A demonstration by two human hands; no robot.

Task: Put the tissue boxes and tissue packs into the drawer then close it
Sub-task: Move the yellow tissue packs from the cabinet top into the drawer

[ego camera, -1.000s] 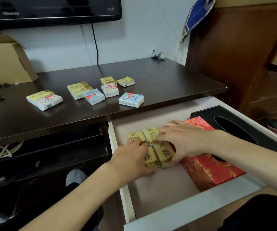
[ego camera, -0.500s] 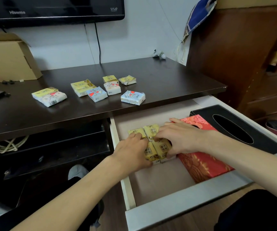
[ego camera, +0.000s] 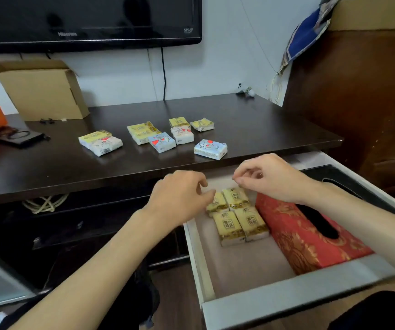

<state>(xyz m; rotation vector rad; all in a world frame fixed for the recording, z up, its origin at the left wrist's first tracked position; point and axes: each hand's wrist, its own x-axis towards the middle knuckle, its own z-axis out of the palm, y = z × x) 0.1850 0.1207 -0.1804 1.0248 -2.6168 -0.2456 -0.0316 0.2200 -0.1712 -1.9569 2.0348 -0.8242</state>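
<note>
The left hand (ego camera: pixel 179 196) hides part of the four yellow packs (ego camera: pixel 236 216); both hands, the right hand (ego camera: pixel 270 178) too, have lifted off them, each grip loosely curled, empty.

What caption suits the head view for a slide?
Both hands hover empty over yellow tissue packs in the open drawer; more packs wait on the desk.

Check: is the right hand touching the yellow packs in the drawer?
Apart. Head view shows the right hand raised above the yellow packs, drawer floor visible between.

Head-worn camera looks forward and down, seemingly close over the drawer (ego camera: pixel 294 298).
</note>
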